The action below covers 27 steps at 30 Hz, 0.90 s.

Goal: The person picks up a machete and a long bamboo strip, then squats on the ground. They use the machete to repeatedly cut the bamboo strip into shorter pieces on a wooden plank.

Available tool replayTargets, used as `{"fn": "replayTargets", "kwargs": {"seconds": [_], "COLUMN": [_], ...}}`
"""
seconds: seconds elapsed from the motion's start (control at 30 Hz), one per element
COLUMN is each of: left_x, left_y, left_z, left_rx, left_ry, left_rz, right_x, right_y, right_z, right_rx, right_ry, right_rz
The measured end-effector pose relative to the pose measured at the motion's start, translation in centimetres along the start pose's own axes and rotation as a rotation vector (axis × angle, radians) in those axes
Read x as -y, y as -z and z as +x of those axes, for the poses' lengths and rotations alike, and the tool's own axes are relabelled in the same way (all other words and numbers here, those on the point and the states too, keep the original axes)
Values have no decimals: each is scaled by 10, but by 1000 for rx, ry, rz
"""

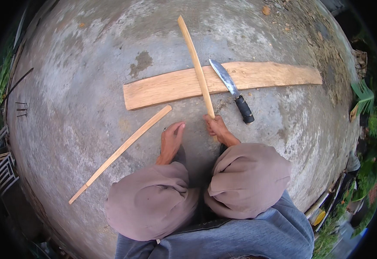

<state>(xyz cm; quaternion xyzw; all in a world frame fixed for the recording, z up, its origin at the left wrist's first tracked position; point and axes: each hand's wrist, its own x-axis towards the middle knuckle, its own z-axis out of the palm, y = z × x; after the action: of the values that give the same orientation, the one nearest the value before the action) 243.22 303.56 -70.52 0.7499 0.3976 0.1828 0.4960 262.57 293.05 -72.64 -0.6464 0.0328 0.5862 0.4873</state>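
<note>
Bare concrete floor (89,86), outdoors. Right hand (217,129) grips a thin wooden stick (196,64) lying across the plank (175,86); left hand (171,140) rests open, empty. Knife (231,88) just beyond the right hand: a slip could meet the blade.

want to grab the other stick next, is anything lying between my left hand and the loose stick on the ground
Nothing visible. The left hand rests on bare concrete, and the loose stick lies just to its left with only open ground between. The board, knife and held stick lie farther away.
</note>
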Motion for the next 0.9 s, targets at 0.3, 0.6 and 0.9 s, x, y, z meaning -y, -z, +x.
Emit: {"fn": "replayTargets", "kwargs": {"seconds": [0.3, 0.6, 0.9], "left_x": [-3, -2, -1], "left_y": [2, -12, -20], "left_z": [0, 11, 11], "left_rx": [39, 85, 82], "left_ry": [146, 136, 171], "left_rz": [-46, -58, -129], "right_x": [-9, -20, -31], "right_y": [-9, 2, 15], "right_z": [3, 3, 5], "right_rx": [-73, -141, -175], "right_ry": [79, 181, 278], "right_rz": [-31, -352, -438]}}
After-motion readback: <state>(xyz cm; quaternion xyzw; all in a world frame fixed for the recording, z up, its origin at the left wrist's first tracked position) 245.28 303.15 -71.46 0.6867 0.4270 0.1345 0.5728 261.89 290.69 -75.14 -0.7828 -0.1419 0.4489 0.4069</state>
